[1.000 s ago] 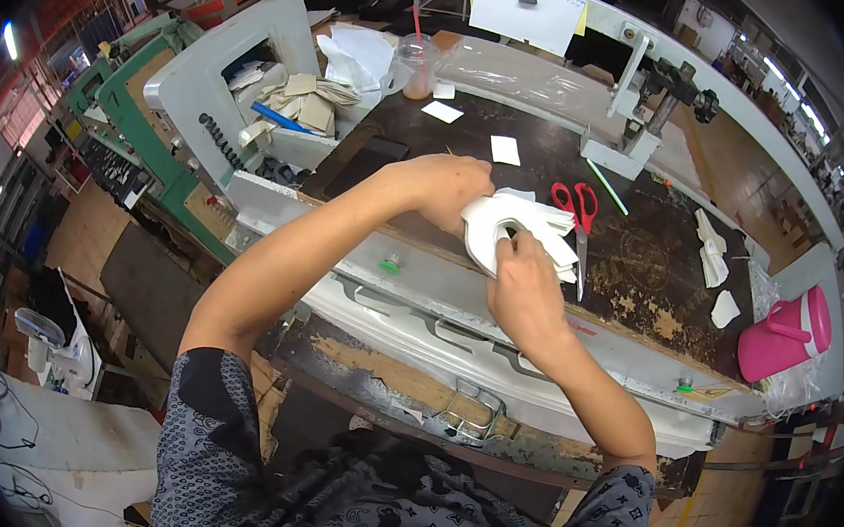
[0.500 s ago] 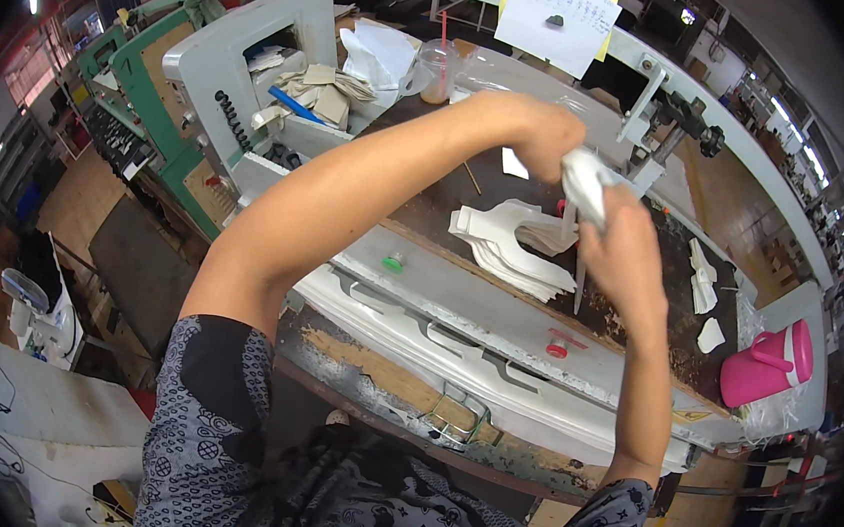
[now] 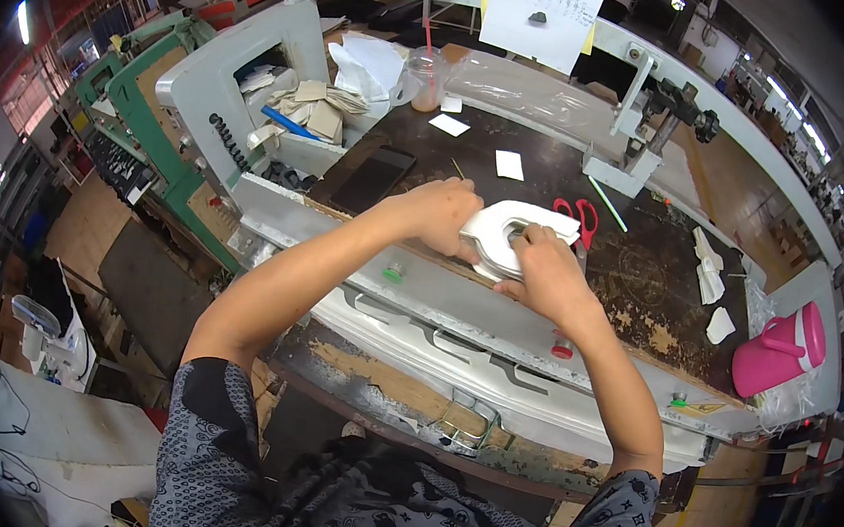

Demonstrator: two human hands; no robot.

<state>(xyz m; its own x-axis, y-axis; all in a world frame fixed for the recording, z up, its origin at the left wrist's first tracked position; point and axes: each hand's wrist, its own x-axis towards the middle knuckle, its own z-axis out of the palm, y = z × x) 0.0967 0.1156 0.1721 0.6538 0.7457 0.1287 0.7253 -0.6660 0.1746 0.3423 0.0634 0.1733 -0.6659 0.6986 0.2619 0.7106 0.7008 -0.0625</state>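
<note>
A stack of white U-shaped cut pieces (image 3: 492, 232) is held between both hands at the front of the dark worktop. My left hand (image 3: 446, 215) is closed on the stack's left end, its thumb side toward the pieces. Across the near right part, my right hand (image 3: 549, 275) grips the stack with fingers curled into the curved opening. Red-handled scissors (image 3: 588, 218) lie just right of the stack, their blades partly hidden by it and my right hand. A black phone (image 3: 374, 179) rests left of my left hand.
Small white scraps (image 3: 509, 165) lie behind the stack, others (image 3: 708, 266) at the right. A pink jug (image 3: 781, 350) stands at the right end. A plastic cup with straw (image 3: 426, 83) and a paper-filled tray (image 3: 320, 109) are at the back left. A metal bracket (image 3: 638, 147) rises behind.
Both hands have come down from a raised white bundle to the worktop. The pieces that lay fanned there are now together in my hands. The phone and scissors show more fully.
</note>
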